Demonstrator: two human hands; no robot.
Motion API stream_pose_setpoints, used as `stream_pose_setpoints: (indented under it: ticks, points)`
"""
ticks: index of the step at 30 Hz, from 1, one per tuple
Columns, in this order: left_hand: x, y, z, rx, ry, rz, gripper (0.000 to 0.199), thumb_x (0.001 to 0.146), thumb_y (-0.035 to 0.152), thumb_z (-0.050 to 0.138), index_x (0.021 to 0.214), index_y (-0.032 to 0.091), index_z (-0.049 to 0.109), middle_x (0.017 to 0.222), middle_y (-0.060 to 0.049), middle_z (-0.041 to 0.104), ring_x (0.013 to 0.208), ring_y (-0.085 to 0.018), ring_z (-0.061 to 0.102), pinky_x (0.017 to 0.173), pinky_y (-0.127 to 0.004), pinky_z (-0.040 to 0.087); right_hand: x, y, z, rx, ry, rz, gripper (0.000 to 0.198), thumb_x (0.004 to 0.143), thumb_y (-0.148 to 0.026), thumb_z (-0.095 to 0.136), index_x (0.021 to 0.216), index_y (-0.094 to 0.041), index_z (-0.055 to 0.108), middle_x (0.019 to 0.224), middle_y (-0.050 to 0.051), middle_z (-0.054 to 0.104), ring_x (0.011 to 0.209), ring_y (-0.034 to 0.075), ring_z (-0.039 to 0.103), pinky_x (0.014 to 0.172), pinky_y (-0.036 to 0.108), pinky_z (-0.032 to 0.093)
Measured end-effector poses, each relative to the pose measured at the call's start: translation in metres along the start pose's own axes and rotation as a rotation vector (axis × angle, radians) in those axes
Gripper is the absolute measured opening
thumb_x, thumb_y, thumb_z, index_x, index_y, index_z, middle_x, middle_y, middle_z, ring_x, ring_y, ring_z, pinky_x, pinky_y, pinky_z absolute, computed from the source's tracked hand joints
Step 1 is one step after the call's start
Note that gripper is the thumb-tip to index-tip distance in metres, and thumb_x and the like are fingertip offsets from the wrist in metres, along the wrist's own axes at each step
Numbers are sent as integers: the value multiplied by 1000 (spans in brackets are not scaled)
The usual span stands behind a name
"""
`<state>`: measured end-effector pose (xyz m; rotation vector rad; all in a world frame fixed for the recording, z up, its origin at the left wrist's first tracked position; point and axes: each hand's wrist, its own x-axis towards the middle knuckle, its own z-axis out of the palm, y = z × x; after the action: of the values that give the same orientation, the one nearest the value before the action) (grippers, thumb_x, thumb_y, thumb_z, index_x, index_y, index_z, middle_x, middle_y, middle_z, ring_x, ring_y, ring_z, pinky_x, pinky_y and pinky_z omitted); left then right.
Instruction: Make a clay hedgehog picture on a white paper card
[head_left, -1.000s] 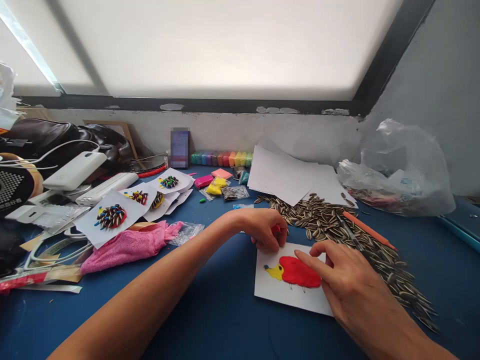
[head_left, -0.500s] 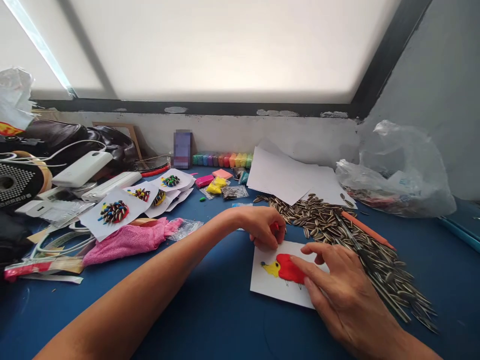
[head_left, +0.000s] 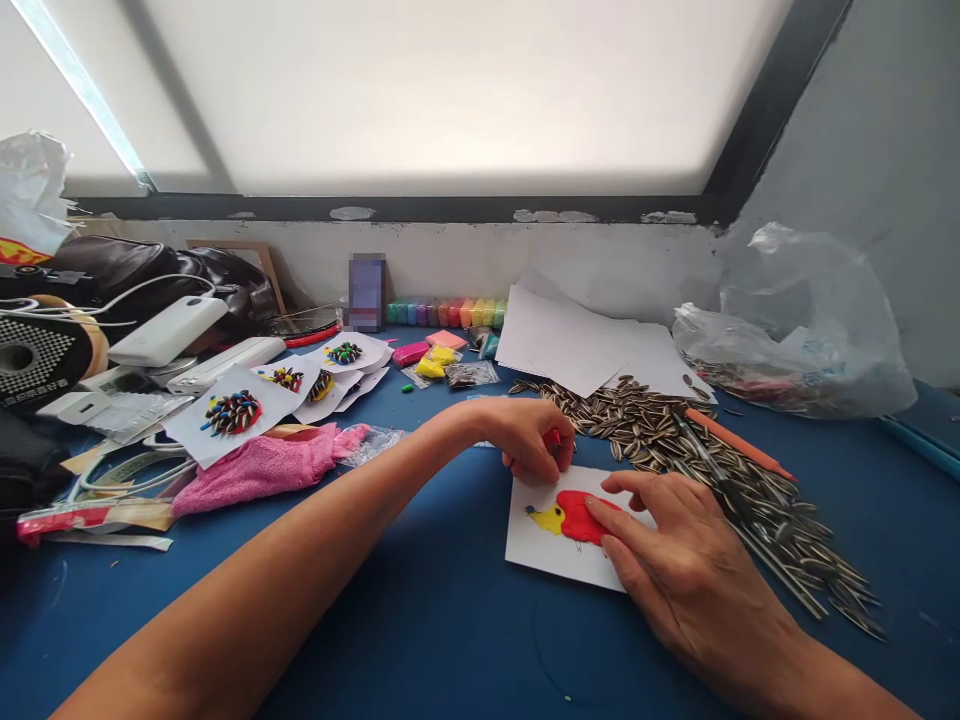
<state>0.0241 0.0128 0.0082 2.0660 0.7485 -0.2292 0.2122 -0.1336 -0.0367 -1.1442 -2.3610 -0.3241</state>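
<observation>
A white paper card (head_left: 536, 545) lies on the blue table in front of me. On it is a hedgehog-like figure with a yellow clay head (head_left: 549, 518), a dark nose and eye, and a flat red clay body (head_left: 577, 515). Thin drawn legs show beneath. My right hand (head_left: 686, 555) reaches in from the right, fingers extended, the index fingertip touching the red body. Beyond the card's top edge, my left hand (head_left: 532, 440) is curled closed around a small piece of red clay (head_left: 553, 440), mostly hidden by the fingers.
Striped sunflower seeds (head_left: 645, 430) spread to the right, with an orange pen (head_left: 742, 445) and a dark pen over them. White sheets (head_left: 555, 340) and a plastic bag (head_left: 810, 350) lie behind. Leftward are seed-covered clay cards (head_left: 232, 415), a pink cloth (head_left: 262, 470) and clay packets (head_left: 439, 360).
The view has shifted slightly. My right index finger stays on the red body, moved a little over it. My left hand keeps its closed grip on the red clay.
</observation>
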Motion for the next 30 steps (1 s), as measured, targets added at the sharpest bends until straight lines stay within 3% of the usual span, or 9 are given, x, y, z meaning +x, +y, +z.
stream_pose_setpoints:
  ticks: [5, 13, 22, 30]
  points:
    - [1, -1, 0, -12, -7, -3, 21, 66, 21, 65, 87, 17, 61, 63, 4, 57, 57, -11, 54, 53, -23, 46, 0, 0, 0, -18, -13, -9, 32, 93, -20, 51, 121, -18, 67, 118, 14, 59, 105, 27, 53, 90, 44, 42]
    - [2, -3, 0, -44, -28, 15, 20, 67, 21, 64, 87, 18, 60, 62, 5, 57, 55, -10, 55, 51, -22, 44, 0, -2, 1, 19, -36, 39, 30, 93, -20, 52, 118, -21, 68, 121, 14, 59, 109, 27, 54, 93, 45, 43]
    - [4, -6, 1, -80, -34, 10, 21, 65, 21, 65, 86, 18, 60, 63, 5, 58, 53, -10, 55, 51, -22, 44, 1, 1, 2, -30, -71, 34, 30, 94, -32, 53, 118, -20, 67, 128, 16, 59, 116, 31, 54, 91, 50, 47]
    - [4, -2, 4, -72, -30, -10, 21, 64, 21, 61, 85, 17, 58, 61, 5, 56, 51, -10, 52, 49, -22, 43, -1, -2, 0, 53, -126, 136, 37, 94, -42, 51, 117, -18, 68, 133, 17, 58, 121, 32, 53, 99, 53, 43]
